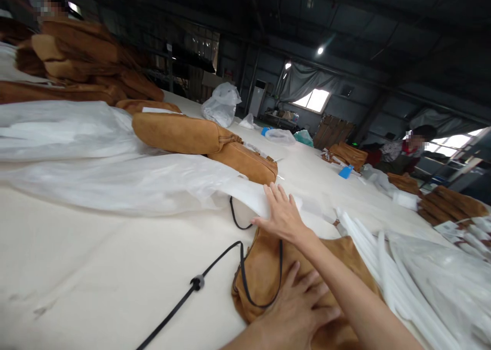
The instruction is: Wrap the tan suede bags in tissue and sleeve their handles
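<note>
The tan bag lies at the near edge of the desk, right of its middle, slumped and wrinkled. A black cord runs out from its mouth toward the near left. The left hand rests flat on top of the bag, its fingers spread and released, pinning the bag down rather than gripping it. The right hand is stretched out past the bag's far end. Its palm is down on the edge of a sheet of white plastic film that spreads away toward the desk's left edge, and its fingers are straight and together, closed on nothing.

By the look of it, the step in hand is steadying the bag while the other hand gets at the film. To lift or draw the film, the right fingers would first have to pinch its edge. A loop of the cord lies just under that wrist and could snag.

More tan bags lie beyond the film toward the middle of the desk. A pile of white strips lies just right of the bag. Another person works at the far right edge.
</note>
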### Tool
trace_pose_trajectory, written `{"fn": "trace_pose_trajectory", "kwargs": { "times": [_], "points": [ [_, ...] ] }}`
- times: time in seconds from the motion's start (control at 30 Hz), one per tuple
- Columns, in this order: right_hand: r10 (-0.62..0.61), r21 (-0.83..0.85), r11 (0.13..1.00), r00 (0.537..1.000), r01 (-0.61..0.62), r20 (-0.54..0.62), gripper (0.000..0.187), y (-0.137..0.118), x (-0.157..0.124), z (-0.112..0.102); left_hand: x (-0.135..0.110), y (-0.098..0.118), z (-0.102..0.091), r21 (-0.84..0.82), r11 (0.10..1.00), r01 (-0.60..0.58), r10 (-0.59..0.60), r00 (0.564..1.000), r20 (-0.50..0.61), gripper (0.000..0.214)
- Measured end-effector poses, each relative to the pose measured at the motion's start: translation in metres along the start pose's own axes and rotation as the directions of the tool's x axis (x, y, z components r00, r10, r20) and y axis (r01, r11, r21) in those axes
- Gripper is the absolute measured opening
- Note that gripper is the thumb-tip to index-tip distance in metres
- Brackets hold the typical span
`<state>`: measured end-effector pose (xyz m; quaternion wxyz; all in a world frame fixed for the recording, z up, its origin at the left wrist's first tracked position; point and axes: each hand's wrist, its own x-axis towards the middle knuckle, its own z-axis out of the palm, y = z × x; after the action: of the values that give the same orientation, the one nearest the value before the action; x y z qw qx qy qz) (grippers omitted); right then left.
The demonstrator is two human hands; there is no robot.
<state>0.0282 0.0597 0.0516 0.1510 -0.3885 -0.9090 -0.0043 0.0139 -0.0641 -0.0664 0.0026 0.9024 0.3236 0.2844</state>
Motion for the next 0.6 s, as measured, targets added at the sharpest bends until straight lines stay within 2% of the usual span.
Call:
{"fn": "trace_pose_trajectory", "kwargs": {
  "times": [0.07,0.13,0.2,0.3,0.37,0.43,0.47,0.5,0.53,0.6],
  "points": [
    [-0.003,-0.059,0.998,1.000,0.003,-0.014,0.054,-0.010,0.011,0.005,0.000,-0.001,0.008,0.055,0.998,-0.012,0.014,0.999,-0.049,0.051],
    [0.057,-0.052,0.997,0.997,-0.060,-0.050,0.031,-0.002,0.019,0.002,0.000,-0.001,0.015,0.077,0.997,-0.004,0.010,0.997,-0.079,0.046],
    [0.143,-0.032,0.989,0.985,-0.147,-0.098,0.018,0.024,0.021,-0.012,-0.001,0.000,0.019,0.086,0.996,0.004,0.002,0.997,-0.075,0.045],
    [0.290,0.009,0.956,0.934,-0.294,-0.209,0.020,0.081,0.013,-0.049,-0.002,0.000,0.022,0.102,0.995,-0.010,0.017,0.998,-0.064,0.047],
    [0.413,0.076,0.907,0.846,-0.413,-0.336,0.022,0.116,0.005,-0.076,-0.002,-0.001,0.026,0.122,0.992,-0.024,0.033,0.997,-0.076,0.044],
    [0.554,0.298,0.830,0.639,-0.471,-0.533,0.023,0.137,0.000,-0.097,-0.001,-0.003,0.033,0.145,0.989,-0.022,0.037,0.994,-0.100,0.038],
    [0.590,0.388,0.805,0.545,-0.448,-0.595,0.025,0.140,0.001,-0.103,0.000,-0.004,0.039,0.150,0.989,-0.018,0.035,0.993,-0.110,0.037],
    [0.603,0.454,0.797,0.476,-0.398,-0.640,0.026,0.138,0.004,-0.106,0.001,-0.005,0.044,0.149,0.989,-0.013,0.031,0.993,-0.117,0.036],
    [0.590,0.484,0.807,0.447,-0.338,-0.672,0.028,0.132,0.010,-0.106,0.002,-0.006,0.050,0.143,0.990,-0.007,0.025,0.992,-0.122,0.036],
    [0.517,0.472,0.853,0.475,-0.221,-0.712,0.029,0.107,0.028,-0.096,0.004,-0.009,0.060,0.125,0.992,0.008,0.008,0.992,-0.128,0.037]
  ]
}}
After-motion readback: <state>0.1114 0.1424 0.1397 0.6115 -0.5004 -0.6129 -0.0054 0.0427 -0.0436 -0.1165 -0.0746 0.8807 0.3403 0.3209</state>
